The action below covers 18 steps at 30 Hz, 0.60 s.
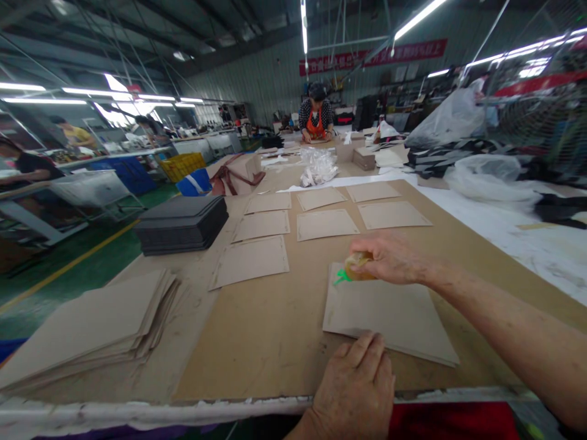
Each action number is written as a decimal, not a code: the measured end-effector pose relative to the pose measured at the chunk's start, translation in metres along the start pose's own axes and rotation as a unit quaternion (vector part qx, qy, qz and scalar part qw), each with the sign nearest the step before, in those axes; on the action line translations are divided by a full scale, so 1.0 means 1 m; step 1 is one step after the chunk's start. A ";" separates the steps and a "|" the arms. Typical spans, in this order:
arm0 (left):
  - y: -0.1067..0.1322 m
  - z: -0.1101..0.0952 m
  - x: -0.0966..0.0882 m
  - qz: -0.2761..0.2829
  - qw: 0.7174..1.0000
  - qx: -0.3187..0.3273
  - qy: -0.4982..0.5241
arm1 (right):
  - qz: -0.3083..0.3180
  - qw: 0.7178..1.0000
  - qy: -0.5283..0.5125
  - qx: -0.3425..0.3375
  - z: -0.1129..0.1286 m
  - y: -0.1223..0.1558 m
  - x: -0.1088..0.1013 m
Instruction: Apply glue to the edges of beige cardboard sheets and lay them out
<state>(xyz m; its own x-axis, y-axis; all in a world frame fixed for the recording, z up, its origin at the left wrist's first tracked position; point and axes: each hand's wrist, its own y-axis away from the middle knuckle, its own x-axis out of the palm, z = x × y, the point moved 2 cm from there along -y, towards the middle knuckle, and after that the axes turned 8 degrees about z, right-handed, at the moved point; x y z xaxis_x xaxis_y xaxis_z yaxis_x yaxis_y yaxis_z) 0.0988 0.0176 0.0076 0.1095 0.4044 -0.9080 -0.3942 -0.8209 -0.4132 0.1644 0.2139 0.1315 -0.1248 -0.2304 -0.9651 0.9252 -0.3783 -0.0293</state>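
My right hand [389,258] is wrapped round a small amber glue bottle [358,267] with a bright green tip. The tip points down at the far left corner of a grey-beige cardboard sheet [389,311], which lies on at least one more sheet. My left hand [355,382] rests palm down at the near edge of these sheets, fingers stretched out, holding nothing. Beyond them, several single sheets [327,224] are spread in rows, with faint marks along some of their edges.
To the left lie a loose pile of cardboard sheets [92,318] and a tall stack of black sheets [181,226]. Brown board [257,330] covers the table. Farther back are crumpled clear plastic [318,166], a wrapped carton [243,171] and a person in an orange apron [315,122].
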 end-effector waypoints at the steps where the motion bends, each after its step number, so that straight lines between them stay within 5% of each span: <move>1: 0.000 0.000 -0.001 0.004 1.000 0.001 0.000 | 0.012 1.000 -0.010 -0.015 0.005 0.003 0.000; 12: 0.001 0.000 -0.002 0.027 1.000 0.005 0.003 | 0.043 0.997 -0.028 -0.054 0.021 0.012 -0.002; 18: 0.002 0.001 0.001 0.036 0.999 0.004 0.006 | 0.008 0.998 0.056 0.034 0.001 0.003 -0.011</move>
<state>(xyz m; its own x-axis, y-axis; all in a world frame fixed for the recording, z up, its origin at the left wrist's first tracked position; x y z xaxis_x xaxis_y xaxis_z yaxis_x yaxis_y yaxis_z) 0.0972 0.0166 0.0055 0.0912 0.3396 -0.9361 -0.4086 -0.8445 -0.3462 0.1686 0.2145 0.1424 -0.0660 -0.1366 -0.9884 0.8999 -0.4360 0.0001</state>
